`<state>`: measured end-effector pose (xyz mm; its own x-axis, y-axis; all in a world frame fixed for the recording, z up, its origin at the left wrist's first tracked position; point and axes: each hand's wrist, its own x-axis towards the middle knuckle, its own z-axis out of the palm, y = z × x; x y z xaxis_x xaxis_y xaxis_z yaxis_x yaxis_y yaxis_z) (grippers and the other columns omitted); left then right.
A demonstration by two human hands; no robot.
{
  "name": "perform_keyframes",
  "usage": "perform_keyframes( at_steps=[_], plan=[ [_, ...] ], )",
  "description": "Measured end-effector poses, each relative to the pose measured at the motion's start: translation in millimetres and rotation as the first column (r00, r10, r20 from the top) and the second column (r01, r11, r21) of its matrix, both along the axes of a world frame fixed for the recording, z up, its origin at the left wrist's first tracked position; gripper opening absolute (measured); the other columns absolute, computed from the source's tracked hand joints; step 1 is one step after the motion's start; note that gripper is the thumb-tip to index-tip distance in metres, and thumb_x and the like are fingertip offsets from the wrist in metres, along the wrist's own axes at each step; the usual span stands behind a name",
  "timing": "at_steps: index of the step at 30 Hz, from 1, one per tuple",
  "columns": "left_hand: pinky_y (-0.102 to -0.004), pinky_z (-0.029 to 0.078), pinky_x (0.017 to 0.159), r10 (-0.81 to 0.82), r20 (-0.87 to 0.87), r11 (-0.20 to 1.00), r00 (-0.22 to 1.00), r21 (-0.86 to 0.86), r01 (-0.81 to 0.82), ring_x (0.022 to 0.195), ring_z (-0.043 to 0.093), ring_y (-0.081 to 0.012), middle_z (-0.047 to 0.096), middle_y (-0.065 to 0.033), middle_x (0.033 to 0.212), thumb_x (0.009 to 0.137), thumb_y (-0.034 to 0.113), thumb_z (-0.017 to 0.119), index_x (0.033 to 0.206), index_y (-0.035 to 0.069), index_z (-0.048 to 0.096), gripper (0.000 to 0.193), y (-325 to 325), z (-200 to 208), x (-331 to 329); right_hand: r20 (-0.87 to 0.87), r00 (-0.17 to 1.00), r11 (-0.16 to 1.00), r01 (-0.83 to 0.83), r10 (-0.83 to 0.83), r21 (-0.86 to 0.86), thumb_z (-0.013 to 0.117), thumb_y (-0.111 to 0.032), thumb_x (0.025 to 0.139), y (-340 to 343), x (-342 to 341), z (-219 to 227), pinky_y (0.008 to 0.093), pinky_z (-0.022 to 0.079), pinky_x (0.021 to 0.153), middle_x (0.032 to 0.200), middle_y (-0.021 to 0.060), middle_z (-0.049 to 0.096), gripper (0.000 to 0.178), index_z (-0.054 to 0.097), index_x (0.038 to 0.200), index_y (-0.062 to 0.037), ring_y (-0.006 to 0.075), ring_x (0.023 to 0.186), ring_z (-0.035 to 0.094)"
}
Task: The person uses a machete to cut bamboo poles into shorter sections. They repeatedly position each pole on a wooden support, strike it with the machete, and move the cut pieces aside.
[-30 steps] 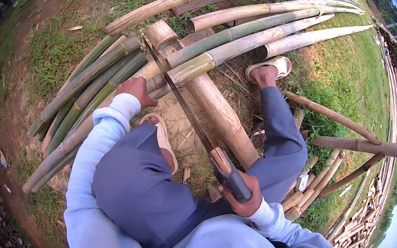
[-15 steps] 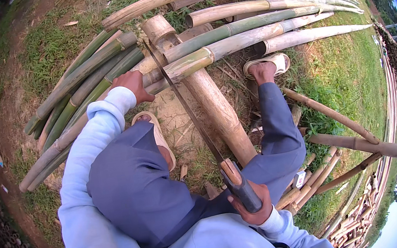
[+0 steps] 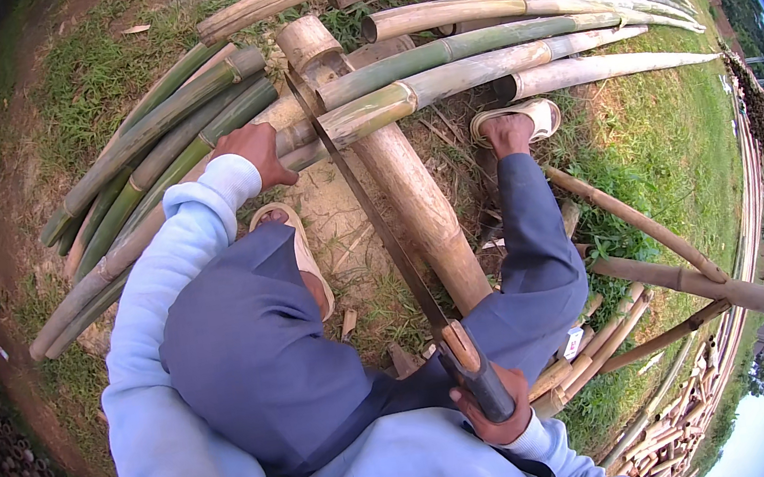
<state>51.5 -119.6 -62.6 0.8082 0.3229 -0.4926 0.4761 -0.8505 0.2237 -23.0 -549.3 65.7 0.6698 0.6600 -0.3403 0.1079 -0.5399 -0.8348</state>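
Saw direction: the hand saw (image 3: 390, 239) points away from the person, its tip toward upper left and its handle toward lower right; the long axis is diagonal.
Pole direction: the bamboo pole (image 3: 376, 116) runs from lower left to upper right, so the blade crosses it.
Saw place: between the knees, with the far part of the blade at the pole, just beside the left hand (image 3: 255, 154); the depth of the cut I cannot tell.
Materials: narrow dark metal blade, brown wooden piece at its root, smooth black grip; the pole is round, jointed, hard.
Saw look: long, thin, slightly bent by the lens.
Pole look: pale tan with green patches.
Right fingers: the right hand (image 3: 501, 408) is wrapped firmly around the grip.
Left fingers: laid over the pole, thumb apart; their closing I cannot tell.
Support: a thick bamboo log (image 3: 417, 197) lies underneath, crosswise.
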Motion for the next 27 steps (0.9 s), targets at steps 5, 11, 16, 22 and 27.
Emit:
perform_keyframes(
  at_steps=[5, 11, 16, 22, 27],
  plan=[
    [-0.0469, 0.055, 0.095, 0.023, 0.012, 0.999, 1.000, -0.023, -0.022, 0.100, 0.072, -0.0407, 0.074, -0.0272, 0.102, 0.064, 0.044, 0.088, 0.097, -0.006, 0.072, 0.061, -3, 3, 7, -0.084, 0.996, 0.996, 0.032, -0.024, 0.089, 0.073, -0.004, 0.088, 50, 42, -37, 0.0293, 0.051, 0.065, 0.075, 0.0106, 0.065, 0.033, 0.065, 0.119, 0.0021, 0.0156, 0.064, 0.060],
    [-0.0476, 0.055, 0.096, 0.000, 0.016, 1.000, 1.000, -0.012, 0.000, 0.099, 0.073, -0.0400, 0.074, -0.0271, 0.102, 0.066, 0.043, 0.086, 0.094, -0.005, 0.073, 0.057, 1, 6, 3, -0.066, 0.997, 0.994, 0.044, -0.038, 0.100, 0.074, -0.003, 0.087, 43, 27, -35, 0.0298, 0.051, 0.064, 0.074, 0.0112, 0.065, 0.032, 0.066, 0.118, 0.0005, 0.0169, 0.062, 0.062],
    [-0.0464, 0.057, 0.093, 0.006, 0.001, 1.000, 1.000, 0.008, -0.006, 0.098, 0.073, -0.0403, 0.074, -0.0277, 0.101, 0.066, 0.043, 0.086, 0.093, -0.005, 0.072, 0.057, -4, -1, 4, -0.020, 1.000, 0.995, 0.023, -0.022, 0.094, 0.073, -0.003, 0.087, 3, 5, -5, 0.0280, 0.052, 0.066, 0.079, 0.0098, 0.068, 0.036, 0.067, 0.123, -0.0007, 0.0197, 0.066, 0.070],
    [-0.0463, 0.056, 0.093, -0.014, 0.110, 1.000, 0.994, 0.013, 0.012, 0.097, 0.072, -0.0418, 0.074, -0.0267, 0.101, 0.066, 0.045, 0.087, 0.094, -0.006, 0.072, 0.060, 2, -3, 9, -0.004, 0.998, 0.975, 0.055, -0.055, 0.215, 0.073, -0.004, 0.088, 75, 53, -56, 0.0301, 0.049, 0.065, 0.077, 0.0117, 0.065, 0.023, 0.063, 0.108, 0.0027, 0.0184, 0.063, 0.057],
    [-0.0474, 0.056, 0.093, -0.020, 0.020, 1.000, 1.000, 0.010, 0.020, 0.096, 0.072, -0.0415, 0.073, -0.0279, 0.101, 0.066, 0.043, 0.086, 0.095, -0.006, 0.072, 0.059, 2, -4, 4, -0.063, 0.997, 0.999, 0.044, -0.044, 0.013, 0.072, 0.000, 0.085, -13, -6, 2, 0.0291, 0.055, 0.075, 0.090, 0.0143, 0.073, 0.053, 0.061, 0.136, -0.0003, 0.0212, 0.083, 0.077]
  ],
)
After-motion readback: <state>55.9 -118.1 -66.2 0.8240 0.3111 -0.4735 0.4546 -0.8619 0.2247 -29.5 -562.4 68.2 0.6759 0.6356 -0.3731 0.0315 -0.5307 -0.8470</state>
